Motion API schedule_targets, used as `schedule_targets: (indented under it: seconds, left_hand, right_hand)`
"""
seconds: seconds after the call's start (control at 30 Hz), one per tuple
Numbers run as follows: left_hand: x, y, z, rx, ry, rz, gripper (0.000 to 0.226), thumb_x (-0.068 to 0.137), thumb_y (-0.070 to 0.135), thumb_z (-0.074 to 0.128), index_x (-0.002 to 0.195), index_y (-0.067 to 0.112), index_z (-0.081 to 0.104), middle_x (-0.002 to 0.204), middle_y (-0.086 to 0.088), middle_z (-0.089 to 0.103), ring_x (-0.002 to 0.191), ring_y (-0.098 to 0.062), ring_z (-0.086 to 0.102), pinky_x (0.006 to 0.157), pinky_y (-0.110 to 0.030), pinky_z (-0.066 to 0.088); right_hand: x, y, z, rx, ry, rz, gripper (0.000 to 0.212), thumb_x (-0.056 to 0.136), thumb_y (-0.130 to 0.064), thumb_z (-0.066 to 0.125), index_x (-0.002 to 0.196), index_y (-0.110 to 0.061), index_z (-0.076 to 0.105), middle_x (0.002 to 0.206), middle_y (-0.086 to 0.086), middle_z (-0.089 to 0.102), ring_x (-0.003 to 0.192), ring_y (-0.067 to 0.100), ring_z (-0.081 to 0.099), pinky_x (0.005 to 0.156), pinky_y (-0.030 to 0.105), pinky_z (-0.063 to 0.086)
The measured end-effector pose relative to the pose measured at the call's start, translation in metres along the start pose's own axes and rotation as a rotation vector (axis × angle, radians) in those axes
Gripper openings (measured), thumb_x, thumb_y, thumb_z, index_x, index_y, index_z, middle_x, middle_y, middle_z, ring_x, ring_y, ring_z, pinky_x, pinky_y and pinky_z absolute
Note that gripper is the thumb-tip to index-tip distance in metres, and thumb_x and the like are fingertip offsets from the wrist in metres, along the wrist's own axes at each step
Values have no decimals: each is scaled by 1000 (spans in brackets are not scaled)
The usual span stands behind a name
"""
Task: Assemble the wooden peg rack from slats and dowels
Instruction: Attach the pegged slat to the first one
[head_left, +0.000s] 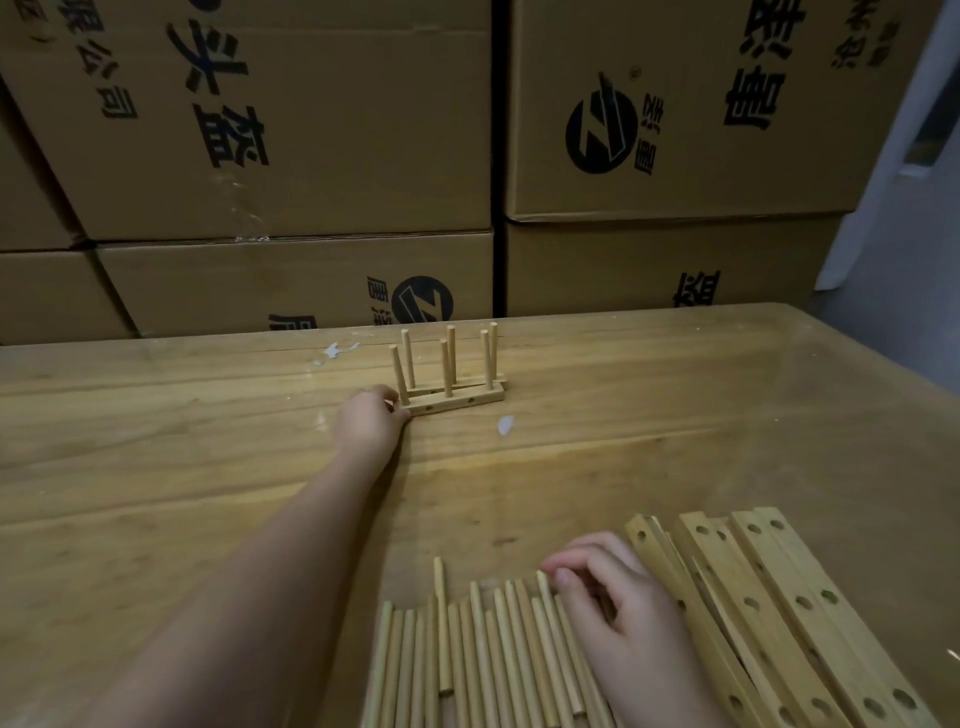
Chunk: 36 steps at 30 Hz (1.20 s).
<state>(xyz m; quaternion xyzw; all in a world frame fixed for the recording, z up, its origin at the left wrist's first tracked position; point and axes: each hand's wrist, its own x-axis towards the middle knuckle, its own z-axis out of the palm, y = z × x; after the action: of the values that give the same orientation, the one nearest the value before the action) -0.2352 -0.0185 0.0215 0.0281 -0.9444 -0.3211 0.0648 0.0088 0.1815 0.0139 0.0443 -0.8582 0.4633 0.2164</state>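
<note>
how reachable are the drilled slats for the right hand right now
Probably yes: the right hand rests on the loose dowels, and the slats lie directly beside it, nothing between.

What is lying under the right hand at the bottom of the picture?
A row of loose wooden dowels on the table; the right hand rests on them. The stretches beneath the palm are covered, so whether it holds one cannot be seen.
</note>
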Motion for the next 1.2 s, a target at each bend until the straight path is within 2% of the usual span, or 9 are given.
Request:
schedule_targets:
  seconds: [0.23,0.43,0.77,0.93,1.0,1.1,1.2]
  left_hand:
    - [9,1,7,112,63,27,28,90,29,65,111,13,57,107,-8,63,97,-25,58,85,-41,52]
    - [12,6,11,219,88,65,26,90,32,64,107,13,59,102,-8,63,90,-23,58,80,-38,53]
    - [14,5,12,224,73,93,30,91,32,62,112,11,59,104,-9,63,94,-25,58,84,-41,53]
    - [6,6,8,120,47,47,39,92,31,62,124,10,55,113,-10,63,102,-26,59,90,-42,51]
    - [-10,9,6,-69,33,-20,37,94,29,59,124,10,55,111,-10,65,100,-26,61,90,-43,52]
    - [-46,23,4,-427,7,-62,18,96,24,54,107,12,62,102,-10,68,91,-29,65,85,-44,54]
    - [-94,39,-2,-508,-74,74,13,96,23,54,96,16,65,92,1,67,88,-16,62,78,-30,51]
  right_hand:
    - [0,-1,1,-26,17,-31,21,82,0,63,78,-20,69,86,-10,58,83,-1,57,70,7,40]
    - [0,-1,1,-38,16,-29,16,83,-11,58,79,-22,68,86,-14,57,82,-3,56,69,5,39]
    - [0,-1,0,-46,5,-29,20,83,-3,61,79,-22,68,86,-13,57,82,-2,56,68,6,40]
    - [0,1,1,-37,8,-10,18,85,-4,61,81,-21,68,88,-13,57,84,1,57,70,13,43]
    - [-1,0,0,-26,27,11,18,86,-6,59,84,-21,68,91,-15,55,88,0,55,71,11,43]
    - [-1,-3,-2,-36,164,-2,18,88,-8,56,91,-23,66,94,-17,53,85,2,55,65,8,42]
    - [-3,-7,-4,-28,238,-20,20,89,-8,54,95,-24,65,95,-17,50,75,7,54,55,9,40]
